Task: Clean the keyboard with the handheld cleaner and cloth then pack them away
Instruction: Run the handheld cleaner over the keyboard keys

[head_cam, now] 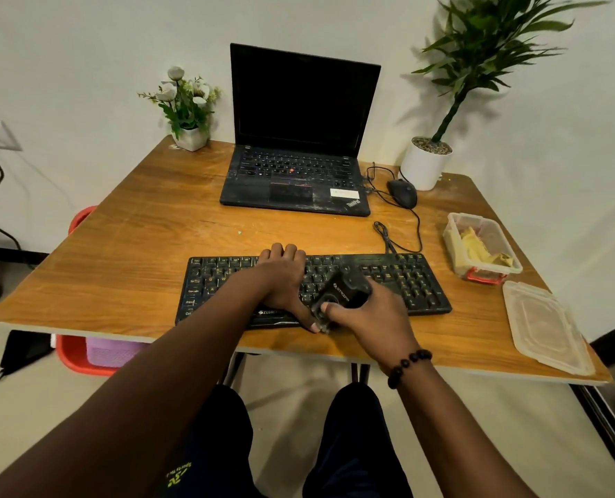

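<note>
Black keyboard [388, 282] flat near the front edge of the wooden table [137, 246], its cable looped off the back right corner. Left hand [282, 278] laid across the middle of the keys, fingers reaching over the far edge and curled slightly downward, thumb stretched along the near edge; pressing the board rather than gripping it, as far as can be told. Right hand [374, 314] wrapped round the black handheld cleaner [345, 291], thumb clamped on its near end, fingers hidden behind the body. Cleaner tilted over the keys just right of the left hand, its clear nozzle end low at the keyboard's near edge, touching or almost touching the left thumb tip. Beaded bracelet [408, 366] on the right wrist.

Yellow cloth [478, 249] crumpled inside a clear plastic container [453, 242] with red clips, right of the keyboard and apart from it. Container lid [546, 325] flat on the table just in front of the container, near the right corner.

Behind: open black laptop [298, 138] with dark screen, wired mouse [403, 192] beside it on the right, white pot with tall green plant [424, 163] at the back right, small flower pot [189, 138] at the back left.
</note>
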Tool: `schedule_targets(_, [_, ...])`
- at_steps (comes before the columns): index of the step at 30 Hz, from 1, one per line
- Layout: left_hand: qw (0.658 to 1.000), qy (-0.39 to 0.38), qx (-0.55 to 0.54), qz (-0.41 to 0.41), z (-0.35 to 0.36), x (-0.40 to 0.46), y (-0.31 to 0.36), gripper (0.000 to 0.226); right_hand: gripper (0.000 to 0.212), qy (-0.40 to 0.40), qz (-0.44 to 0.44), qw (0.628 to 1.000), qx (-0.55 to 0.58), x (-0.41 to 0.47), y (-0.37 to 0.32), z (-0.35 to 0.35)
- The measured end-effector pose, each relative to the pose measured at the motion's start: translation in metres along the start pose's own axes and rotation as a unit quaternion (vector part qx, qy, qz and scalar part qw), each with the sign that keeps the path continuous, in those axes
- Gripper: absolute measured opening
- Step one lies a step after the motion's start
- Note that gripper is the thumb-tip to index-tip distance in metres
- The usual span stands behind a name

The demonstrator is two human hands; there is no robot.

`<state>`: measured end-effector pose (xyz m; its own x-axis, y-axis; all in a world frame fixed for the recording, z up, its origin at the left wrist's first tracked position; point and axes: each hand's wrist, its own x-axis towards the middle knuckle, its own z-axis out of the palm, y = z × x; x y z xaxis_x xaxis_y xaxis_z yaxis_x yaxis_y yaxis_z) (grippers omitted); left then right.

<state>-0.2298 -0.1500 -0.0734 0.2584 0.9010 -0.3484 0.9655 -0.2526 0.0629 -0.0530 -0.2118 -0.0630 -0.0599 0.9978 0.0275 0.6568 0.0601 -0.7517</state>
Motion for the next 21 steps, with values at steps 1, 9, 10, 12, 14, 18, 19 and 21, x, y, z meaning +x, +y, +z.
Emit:
schedule_targets(1, [1.000,-0.009,-0.006,0.001,-0.001,0.000,-0.001,0.140,0.034,-0.017,-0.019,1.000,0.018,0.002,-0.003,-0.006])
schedule_targets(9, [0.997,-0.072,0.005,-0.027,-0.006,-0.011,-0.025,0.150,0.038,-0.051,-0.014,0.986,0.161,0.022,0.002,-0.029])
schedule_targets(10, [0.997,-0.071,0.005,-0.028,-0.006,-0.011,-0.024,0.148,0.039,-0.064,0.002,0.976,0.207,0.022,0.003,-0.030])
schedule_targets(12, [0.998,-0.065,0.003,-0.025,-0.006,-0.010,-0.024,0.146,0.039,-0.075,0.017,0.967,0.244,0.021,0.006,-0.030])
schedule_targets(14, [0.998,-0.061,0.000,-0.023,-0.006,-0.009,-0.024,0.145,0.042,-0.086,0.001,0.979,0.185,0.021,0.009,-0.028])
schedule_targets(18, [0.998,-0.063,0.010,-0.022,-0.006,-0.008,-0.023,0.145,0.049,-0.153,-0.137,0.977,-0.048,0.026,0.006,-0.018])
schedule_targets(19, [0.998,-0.063,0.012,-0.022,-0.007,-0.008,-0.023,0.145,0.045,-0.157,-0.162,0.970,-0.094,0.032,0.003,-0.016])
schedule_targets(21, [0.998,-0.064,0.015,-0.024,-0.008,-0.008,-0.023,0.146,0.033,-0.121,-0.188,0.960,-0.170,0.049,-0.007,-0.019])
